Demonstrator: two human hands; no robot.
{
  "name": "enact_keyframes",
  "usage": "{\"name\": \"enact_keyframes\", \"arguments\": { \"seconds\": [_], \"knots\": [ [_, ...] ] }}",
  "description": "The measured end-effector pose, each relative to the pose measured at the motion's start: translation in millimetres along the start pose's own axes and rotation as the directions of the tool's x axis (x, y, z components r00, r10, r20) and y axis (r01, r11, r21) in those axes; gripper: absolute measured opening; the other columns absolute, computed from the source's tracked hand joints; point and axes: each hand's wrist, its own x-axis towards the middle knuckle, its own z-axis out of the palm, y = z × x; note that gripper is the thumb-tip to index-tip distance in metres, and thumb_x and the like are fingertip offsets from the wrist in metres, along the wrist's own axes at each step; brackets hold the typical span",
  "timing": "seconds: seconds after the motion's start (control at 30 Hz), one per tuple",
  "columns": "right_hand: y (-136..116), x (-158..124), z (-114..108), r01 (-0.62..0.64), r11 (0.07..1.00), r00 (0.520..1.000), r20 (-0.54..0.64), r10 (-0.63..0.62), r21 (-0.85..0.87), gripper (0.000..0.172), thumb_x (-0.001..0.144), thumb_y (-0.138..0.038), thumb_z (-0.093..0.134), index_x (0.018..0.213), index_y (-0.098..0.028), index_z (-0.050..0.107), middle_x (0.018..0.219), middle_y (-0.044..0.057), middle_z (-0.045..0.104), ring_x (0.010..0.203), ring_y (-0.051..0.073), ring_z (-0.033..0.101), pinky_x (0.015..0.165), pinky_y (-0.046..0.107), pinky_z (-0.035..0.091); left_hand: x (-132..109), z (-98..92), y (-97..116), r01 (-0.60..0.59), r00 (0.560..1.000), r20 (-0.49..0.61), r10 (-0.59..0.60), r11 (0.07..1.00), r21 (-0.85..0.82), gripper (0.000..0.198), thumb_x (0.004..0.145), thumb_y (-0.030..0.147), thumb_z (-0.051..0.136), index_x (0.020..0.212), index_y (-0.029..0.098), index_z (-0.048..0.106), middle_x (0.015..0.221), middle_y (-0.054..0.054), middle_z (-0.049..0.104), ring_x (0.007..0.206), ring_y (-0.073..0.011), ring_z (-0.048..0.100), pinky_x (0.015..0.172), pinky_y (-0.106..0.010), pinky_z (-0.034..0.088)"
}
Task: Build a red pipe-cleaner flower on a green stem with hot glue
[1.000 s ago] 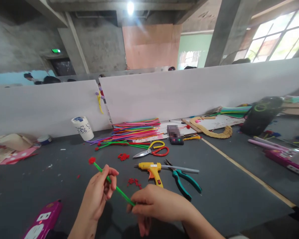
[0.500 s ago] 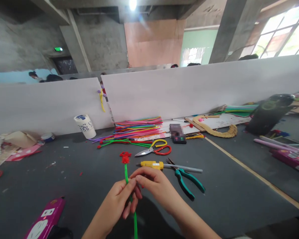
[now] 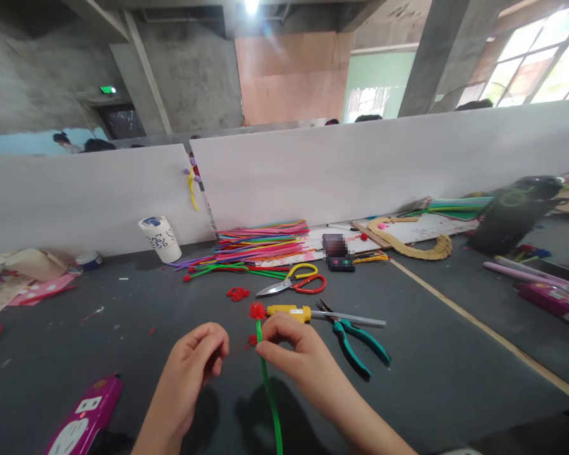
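Note:
My right hand (image 3: 296,357) pinches a green pipe cleaner stem (image 3: 271,398) just below its red tuft (image 3: 256,310), holding it nearly upright over the dark table (image 3: 431,373). My left hand (image 3: 189,373) hovers to the left of the stem, its fingers loosely curled with nothing in them. Just behind the red tuft lie a yellow glue gun (image 3: 289,311) and green-handled pliers (image 3: 355,344).
Red-and-yellow scissors (image 3: 294,285), red scraps (image 3: 238,293) and a stack of coloured pipe cleaners (image 3: 260,246) lie further back. A white cup (image 3: 159,239) stands by the white partition (image 3: 360,164). A pink power strip (image 3: 83,420) sits at front left, a dark speaker (image 3: 514,212) at right.
The stem swung from a slant to nearly upright. My left hand let go of it and moved left; my right hand slid up to pinch just under the red tuft.

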Motion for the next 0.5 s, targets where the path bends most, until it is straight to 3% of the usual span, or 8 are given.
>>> {"name": "enact_keyframes", "arguments": {
  "seconds": [0.1, 0.4, 0.5],
  "knots": [
    [-2, -2, 2, 0.005, 1.0, 1.0, 0.014, -0.005, -0.018, 0.014, 0.071, -0.026, 0.061, 0.061, -0.019, 0.053, 0.068, -0.002, 0.051, 0.069, 0.014, 0.049, 0.066, 0.026, 0.039, -1, 5.6, -3, -0.041, 0.998, -0.047, 0.041, 0.999, 0.004, 0.042, 0.084, 0.043, 0.051, 0.05, 0.02, 0.041, 0.047, 0.007, 0.036, 0.043, -0.0087, 0.032, 0.045, -0.021, 0.026],
    [3, -1, 3, -0.017, 0.999, 1.0, 0.005, 0.018, -0.05, 0.012, 0.072, -0.025, 0.058, 0.063, -0.02, 0.052, 0.067, -0.002, 0.05, 0.066, 0.013, 0.049, 0.059, 0.023, 0.039, -3, 18.5, -7, -0.034, 0.991, 0.123, 0.044, 0.996, -0.08, 0.038, 0.078, 0.056, 0.059, 0.065, 0.021, 0.054, 0.052, 0.006, 0.047, 0.045, -0.0106, 0.04, 0.043, -0.021, 0.033],
    [2, -1, 2, -0.017, 0.998, 1.0, 0.007, 0.017, -0.06, 0.011, 0.072, -0.025, 0.058, 0.064, -0.019, 0.052, 0.066, -0.002, 0.05, 0.066, 0.013, 0.048, 0.059, 0.024, 0.039, -1, 16.8, -8, -0.022, 0.993, 0.112, 0.034, 0.994, -0.108, 0.044, 0.081, 0.055, 0.058, 0.056, 0.02, 0.051, 0.045, 0.007, 0.041, 0.037, -0.0077, 0.034, 0.038, -0.02, 0.026]
  ]
}}
